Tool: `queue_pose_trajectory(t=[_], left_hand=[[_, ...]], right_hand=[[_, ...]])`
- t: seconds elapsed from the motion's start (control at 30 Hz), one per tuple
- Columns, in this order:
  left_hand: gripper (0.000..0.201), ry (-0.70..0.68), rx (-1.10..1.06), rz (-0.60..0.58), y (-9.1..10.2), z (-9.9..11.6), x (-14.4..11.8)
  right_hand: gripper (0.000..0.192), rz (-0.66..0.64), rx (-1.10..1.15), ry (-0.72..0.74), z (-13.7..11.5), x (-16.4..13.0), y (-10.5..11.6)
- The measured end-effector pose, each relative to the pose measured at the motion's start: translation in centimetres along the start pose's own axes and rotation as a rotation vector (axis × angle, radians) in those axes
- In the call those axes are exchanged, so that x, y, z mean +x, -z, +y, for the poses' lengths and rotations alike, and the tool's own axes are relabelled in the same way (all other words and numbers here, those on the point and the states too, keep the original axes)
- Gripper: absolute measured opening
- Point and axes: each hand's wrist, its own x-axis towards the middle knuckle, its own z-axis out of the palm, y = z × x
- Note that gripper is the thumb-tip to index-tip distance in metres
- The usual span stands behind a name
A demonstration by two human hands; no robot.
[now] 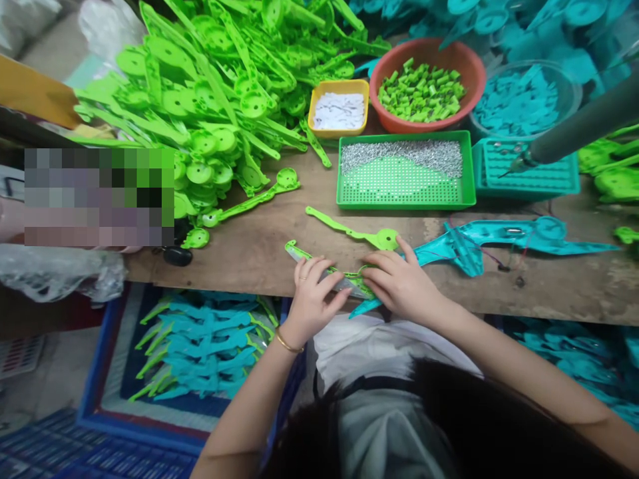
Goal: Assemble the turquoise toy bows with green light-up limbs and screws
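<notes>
My left hand [310, 293] and my right hand [399, 283] press together on a long green plastic part [299, 254] at the near edge of the wooden table [259, 246]. A grey strip lies under my left fingers along that part. My right hand also rests over a teal plastic part [362, 307] that pokes out below it. Just beyond my hands lies a second green part with a round end [384, 237]. A larger teal part with thin wires [499, 241] lies to the right.
A big heap of green parts [214, 86] fills the far left. Behind are a green tray of small metal screws [404, 174], a yellow dish [339, 110], a red bowl of green bits [424, 90], a teal tray [529, 176]. A blue crate of teal-green parts [200, 346] sits below.
</notes>
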Motion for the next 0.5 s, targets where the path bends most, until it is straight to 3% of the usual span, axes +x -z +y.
queue_pose_trajectory(t=[0.5], left_hand=[[0.017, 0.053, -0.052, -0.018, 0.1, -0.4, 0.0]], right_hand=[[0.011, -0.089, -0.111, -0.195, -1.6, 2.0, -0.2]])
